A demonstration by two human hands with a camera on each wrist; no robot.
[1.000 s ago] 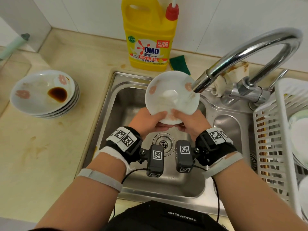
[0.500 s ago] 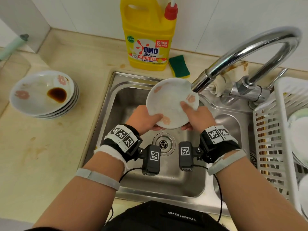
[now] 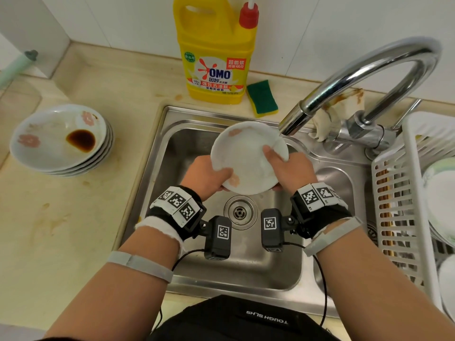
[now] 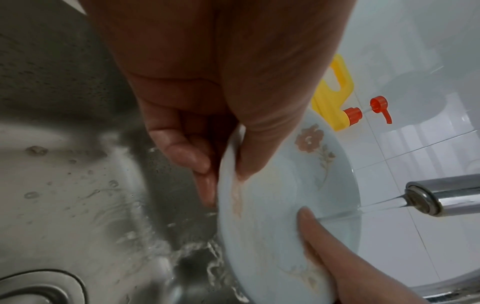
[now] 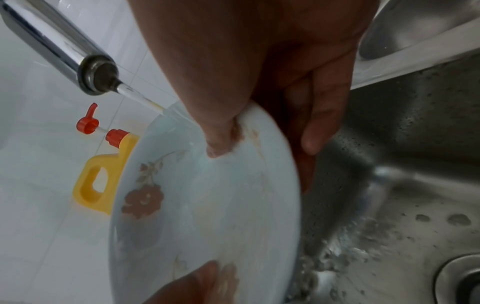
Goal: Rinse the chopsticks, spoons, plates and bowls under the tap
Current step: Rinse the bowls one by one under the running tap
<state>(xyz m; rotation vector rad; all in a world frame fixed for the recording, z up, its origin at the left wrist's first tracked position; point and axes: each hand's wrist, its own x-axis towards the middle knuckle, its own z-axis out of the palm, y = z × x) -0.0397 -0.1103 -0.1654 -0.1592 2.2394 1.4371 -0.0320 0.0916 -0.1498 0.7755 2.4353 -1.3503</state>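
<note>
A white plate with pink flower prints (image 3: pixel 246 156) (image 4: pixel 285 205) (image 5: pixel 207 216) is held tilted over the sink (image 3: pixel 172 148), under the tap spout (image 3: pixel 295 119) (image 5: pixel 85 70). Water runs from the spout onto the plate's upper right edge. My left hand (image 3: pixel 209 177) grips the plate's lower left rim, thumb on the face and fingers behind. My right hand (image 3: pixel 283 166) grips the right rim, thumb (image 5: pixel 218 142) pressed on the face. A stack of dirty plates (image 3: pixel 61 141), the top one with a dark sauce stain, sits on the counter at left.
A yellow detergent jug (image 3: pixel 216 50) and a green sponge (image 3: pixel 262 97) stand behind the sink. A white dish rack (image 3: pixel 403 193) at right holds rinsed plates and chopsticks. A stained cloth (image 3: pixel 330 114) lies by the tap base. The drain (image 3: pixel 240 212) sits below the plate.
The plate has been lowered and turned in both hands. My right thumb has slid up across its face toward the spout.
</note>
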